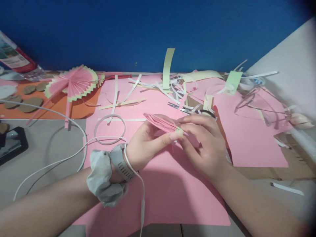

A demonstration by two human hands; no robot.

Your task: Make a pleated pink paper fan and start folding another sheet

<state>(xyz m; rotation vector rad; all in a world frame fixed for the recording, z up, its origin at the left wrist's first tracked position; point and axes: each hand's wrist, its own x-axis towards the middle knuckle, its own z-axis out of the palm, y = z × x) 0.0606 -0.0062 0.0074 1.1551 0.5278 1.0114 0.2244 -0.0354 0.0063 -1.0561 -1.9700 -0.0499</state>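
A: Left hand first. What has it got?
B: Left hand [144, 144], palm side up, clamped on a pleated paper bundle [160, 124], pink with a pale green edge. Thumb presses on top near the green end; the fingers run underneath, mostly hidden.
A: Position of the bundle?
B: Held above a large pink sheet [160, 200], mid-view, between the two hands.
A: And the right?
B: Right hand [209, 148] at the bundle's green end, fingers bent, thumb and index tips drawn near each other. Whether they pinch the paper, cannot tell.
A: Worn items?
B: Left wrist: grey watch strap [122, 164], pale scrunchie [103, 179] just behind it. White cable [142, 210] passes over that wrist.
A: Beyond the hands?
B: Scissors [208, 113], dark-handled, just past the right fingers, partly covered. Paper strips tangled about them. One upright yellow-green strip [168, 69] stands out against a blue panel [123, 33].
A: Far left?
B: Opened pleated fan [82, 82], pink, zigzag green rim, lying partly over an orange sheet [85, 110]. Brown oval pieces [31, 104] beside it. Labelled bottle [18, 59] behind, tilted.
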